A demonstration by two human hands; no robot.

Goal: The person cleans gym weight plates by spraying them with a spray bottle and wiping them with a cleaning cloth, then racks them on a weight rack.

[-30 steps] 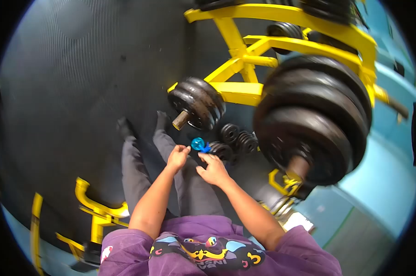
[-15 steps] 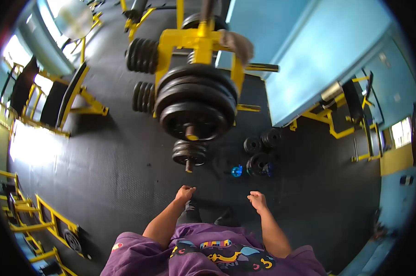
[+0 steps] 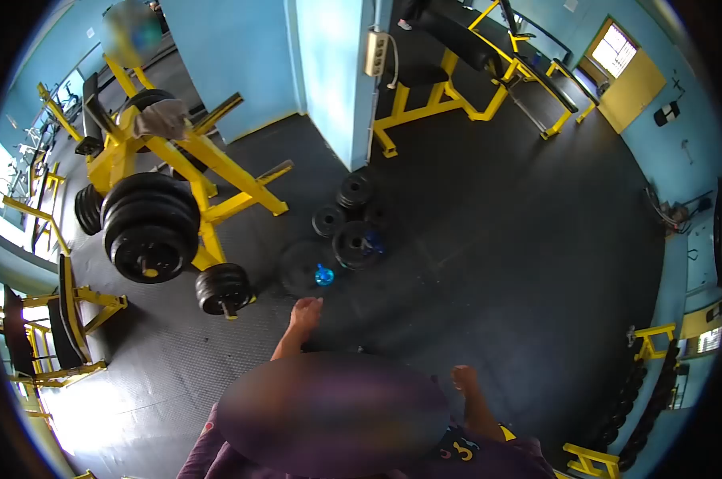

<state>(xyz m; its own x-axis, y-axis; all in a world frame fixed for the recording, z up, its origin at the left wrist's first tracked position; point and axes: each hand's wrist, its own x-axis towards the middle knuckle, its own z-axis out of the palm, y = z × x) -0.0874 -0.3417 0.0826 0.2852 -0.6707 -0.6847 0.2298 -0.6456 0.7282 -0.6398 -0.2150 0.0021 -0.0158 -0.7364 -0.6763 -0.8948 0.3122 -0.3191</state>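
Observation:
My left hand (image 3: pixel 305 313) is held out in front of me over the floor, fingers loosely curled in, with nothing visible in it. Nearest to it is a small blue bottle (image 3: pixel 324 275), standing on the floor just beyond. Lower and to the right, my right hand (image 3: pixel 463 378) hangs by my side as a loose fist, and no object shows in it. Black weight plates (image 3: pixel 356 244) lie on the floor past the bottle, with a dark blue item on one of them. Neither hand touches anything.
To the left stands a yellow plate-loaded machine (image 3: pixel 209 214) with stacked black plates (image 3: pixel 151 227) and a draped cloth (image 3: pixel 161 120). A blue wall corner (image 3: pixel 329 88) juts out ahead. Yellow-framed benches (image 3: pixel 449 100) stand beyond it; a dumbbell rack (image 3: pixel 644 391) lines the right side.
My view has turned to the right, so the plate machine has shifted left and the floor plates sit nearer the middle. Both hands remain without any visible object.

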